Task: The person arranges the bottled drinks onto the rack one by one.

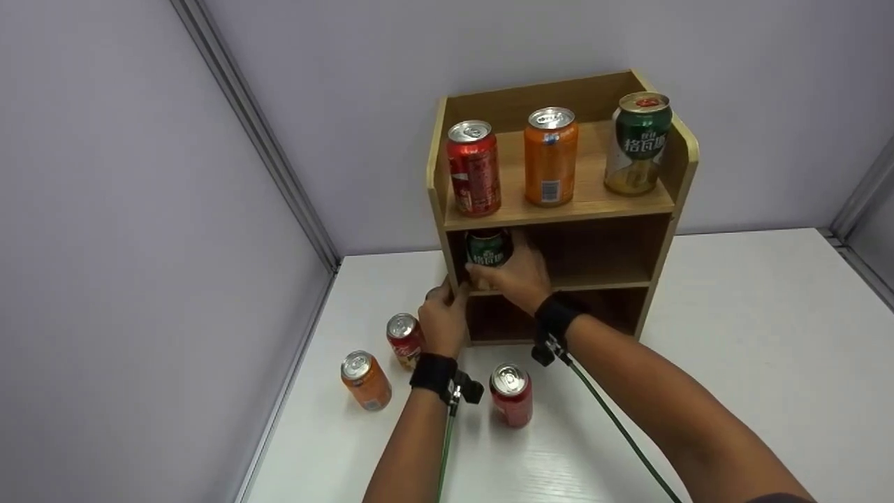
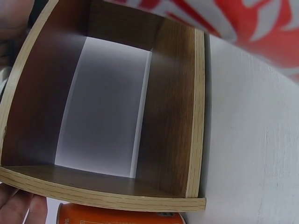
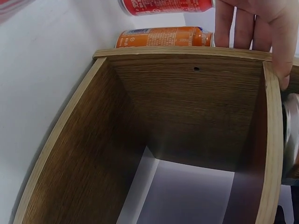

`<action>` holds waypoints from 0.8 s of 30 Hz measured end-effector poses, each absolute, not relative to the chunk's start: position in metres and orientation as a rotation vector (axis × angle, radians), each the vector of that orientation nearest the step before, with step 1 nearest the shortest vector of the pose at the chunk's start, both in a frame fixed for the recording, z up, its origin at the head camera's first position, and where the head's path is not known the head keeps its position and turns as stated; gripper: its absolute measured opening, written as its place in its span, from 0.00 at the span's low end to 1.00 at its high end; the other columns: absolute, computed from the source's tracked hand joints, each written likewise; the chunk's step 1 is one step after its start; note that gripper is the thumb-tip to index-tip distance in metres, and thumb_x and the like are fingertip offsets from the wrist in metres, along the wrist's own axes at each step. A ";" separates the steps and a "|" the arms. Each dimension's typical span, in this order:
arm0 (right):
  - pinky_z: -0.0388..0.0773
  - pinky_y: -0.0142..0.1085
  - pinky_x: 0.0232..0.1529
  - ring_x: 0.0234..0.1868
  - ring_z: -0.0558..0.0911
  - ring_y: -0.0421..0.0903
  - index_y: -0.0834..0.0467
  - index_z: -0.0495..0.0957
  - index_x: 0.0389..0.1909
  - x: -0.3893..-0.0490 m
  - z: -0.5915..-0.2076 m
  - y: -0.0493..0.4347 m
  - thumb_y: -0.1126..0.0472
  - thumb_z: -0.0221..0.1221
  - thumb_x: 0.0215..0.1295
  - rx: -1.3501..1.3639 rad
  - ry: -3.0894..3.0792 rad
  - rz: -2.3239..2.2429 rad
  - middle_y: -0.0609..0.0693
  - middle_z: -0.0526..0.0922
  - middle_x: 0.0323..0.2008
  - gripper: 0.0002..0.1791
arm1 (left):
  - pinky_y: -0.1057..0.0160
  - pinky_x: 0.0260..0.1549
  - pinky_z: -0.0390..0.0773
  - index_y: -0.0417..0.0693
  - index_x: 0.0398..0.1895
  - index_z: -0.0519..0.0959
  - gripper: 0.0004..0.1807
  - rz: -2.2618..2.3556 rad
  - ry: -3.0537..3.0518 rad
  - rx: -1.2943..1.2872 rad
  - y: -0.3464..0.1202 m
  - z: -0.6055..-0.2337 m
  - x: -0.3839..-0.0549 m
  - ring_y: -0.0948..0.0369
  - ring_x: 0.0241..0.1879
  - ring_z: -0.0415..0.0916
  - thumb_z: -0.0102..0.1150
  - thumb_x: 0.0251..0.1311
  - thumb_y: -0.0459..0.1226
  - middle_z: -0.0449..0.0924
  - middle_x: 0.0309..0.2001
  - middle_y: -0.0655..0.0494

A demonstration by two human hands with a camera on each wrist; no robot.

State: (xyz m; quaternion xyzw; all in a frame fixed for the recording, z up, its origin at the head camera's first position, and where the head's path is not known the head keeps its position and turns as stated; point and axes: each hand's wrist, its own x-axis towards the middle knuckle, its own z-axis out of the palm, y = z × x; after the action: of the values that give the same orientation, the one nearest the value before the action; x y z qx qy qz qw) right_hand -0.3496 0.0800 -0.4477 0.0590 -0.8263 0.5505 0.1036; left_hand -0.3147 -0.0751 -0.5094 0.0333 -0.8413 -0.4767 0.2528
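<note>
A small wooden shelf unit (image 1: 573,215) stands on the white table. My right hand (image 1: 524,276) grips a green can (image 1: 489,250) in the left end of its middle compartment, thumb at the front and fingers round the far side. My left hand (image 1: 445,325) holds the unit's left side panel at the height of the middle board. In the right wrist view, that hand's fingers (image 3: 244,30) lie along the panel's outer face, and its thumb is at the front corner. The right hand (image 2: 13,18) shows only at the corner of the left wrist view.
On the top board stand a red can (image 1: 475,171), an orange can (image 1: 550,161) and a green-and-gold can (image 1: 637,147). Left of the unit are a red can (image 1: 404,342) and an orange can (image 1: 367,383). Another orange can (image 3: 163,37) is beside the panel. A red can (image 1: 511,398) stands in front.
</note>
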 end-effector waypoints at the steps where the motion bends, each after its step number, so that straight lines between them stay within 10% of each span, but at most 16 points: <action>1: 0.73 0.54 0.72 0.67 0.79 0.60 0.54 0.58 0.80 -0.350 -0.448 0.080 0.39 0.78 0.50 0.167 -2.444 1.623 0.61 0.80 0.65 0.60 | 0.50 0.42 0.85 0.55 0.59 0.87 0.18 -1.291 -2.287 0.090 -0.075 -0.510 -0.315 0.51 0.45 0.88 0.63 0.73 0.48 0.90 0.45 0.45; 24: 0.74 0.54 0.71 0.66 0.79 0.60 0.52 0.58 0.80 -0.354 -0.449 0.073 0.37 0.77 0.50 0.135 -2.473 1.623 0.61 0.80 0.65 0.60 | 0.54 0.36 0.81 0.58 0.59 0.88 0.17 -1.312 -2.277 0.117 -0.074 -0.510 -0.315 0.56 0.37 0.83 0.64 0.72 0.48 0.90 0.42 0.49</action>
State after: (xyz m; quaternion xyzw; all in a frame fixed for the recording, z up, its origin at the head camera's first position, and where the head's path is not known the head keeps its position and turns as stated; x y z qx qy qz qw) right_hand -0.3543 0.0731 -0.4487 0.0454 -0.8318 0.5458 0.0899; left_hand -0.3150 -0.0740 -0.5099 0.0431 -0.8375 -0.4826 0.2525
